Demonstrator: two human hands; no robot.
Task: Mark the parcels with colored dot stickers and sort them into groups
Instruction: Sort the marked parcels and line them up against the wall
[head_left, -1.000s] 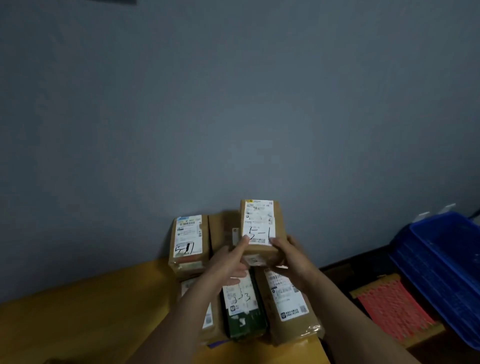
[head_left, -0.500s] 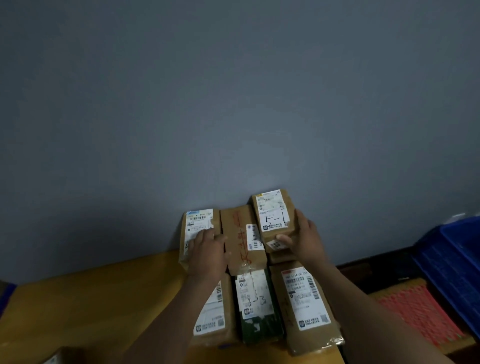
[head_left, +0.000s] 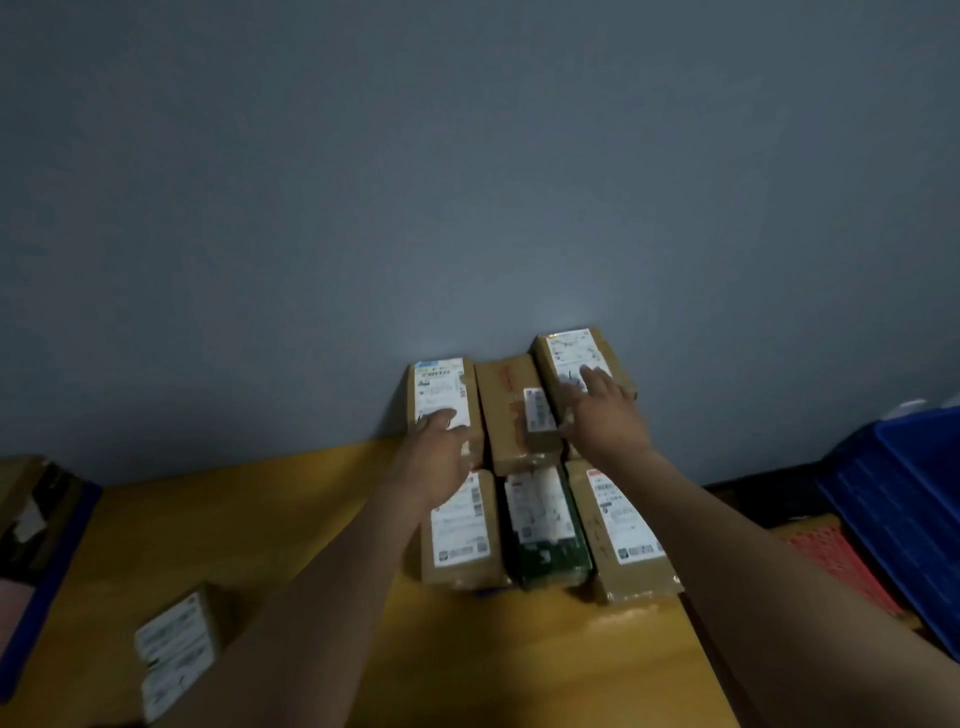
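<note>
Left hand (head_left: 435, 451), right hand (head_left: 602, 410) covering parcel labels (head_left: 574, 358) (print blurred)

- The scene is dim, with a cold grey-blue cast over everything.
- The wall (head_left: 467, 182) is lightest in a soft patch just above the parcels (head_left: 511, 415) and darkens toward the top corners.
- The white labels (head_left: 441, 395) are the brightest spots; their print is smeared and cannot be read.
- The forearms (head_left: 322, 597) close to the camera are dark and soft-edged.
- A faint sheen lies on the table (head_left: 631, 621) near its right edge.
- The table's far edge bows, and the blue crate (head_left: 909, 499) at the right looks stretched by the wide lens.
- The left edge is murky; the box (head_left: 31, 509) there shows little detail.
</note>
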